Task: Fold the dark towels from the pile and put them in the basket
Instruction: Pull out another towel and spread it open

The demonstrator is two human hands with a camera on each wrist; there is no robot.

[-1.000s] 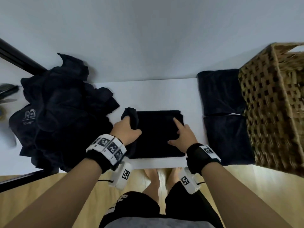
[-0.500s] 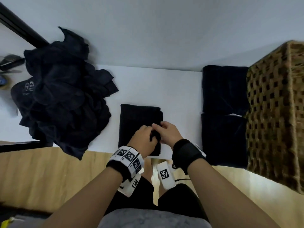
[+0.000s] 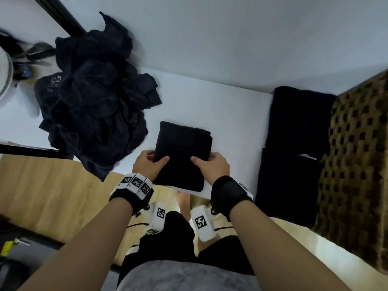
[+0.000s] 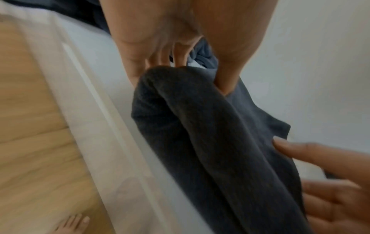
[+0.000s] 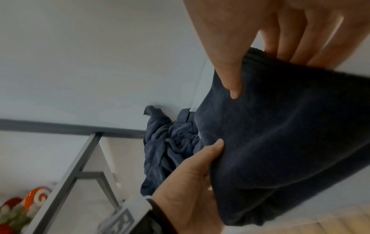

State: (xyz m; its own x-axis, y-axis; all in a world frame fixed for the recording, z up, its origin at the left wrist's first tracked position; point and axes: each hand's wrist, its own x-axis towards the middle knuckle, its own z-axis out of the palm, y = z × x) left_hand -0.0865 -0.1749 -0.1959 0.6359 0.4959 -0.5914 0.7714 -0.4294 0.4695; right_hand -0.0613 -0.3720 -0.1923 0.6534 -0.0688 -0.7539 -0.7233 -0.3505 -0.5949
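Observation:
A folded dark towel [image 3: 181, 152] lies near the front edge of the white table [image 3: 220, 110], held from both sides. My left hand [image 3: 150, 162] grips its left edge, thumb on top and fingers underneath. On the opposite edge my right hand [image 3: 211, 164] holds it the same way. The wrist views show the towel [image 4: 210, 142] [image 5: 280, 134] lifted slightly off the table between thumb and fingers. A pile of unfolded dark towels [image 3: 94, 97] sits at the left. The wicker basket [image 3: 357, 164] stands at the right.
Two folded dark towels [image 3: 298, 120] [image 3: 287, 183] lie side by side against the basket. A dark metal frame [image 3: 60, 15] runs behind the pile, and a white wall closes the table's far side. Wooden floor and my bare feet show below the table edge.
The towel went from a wide fold to a narrower folded rectangle. Both hands moved from its near middle to its left and right edges and took hold.

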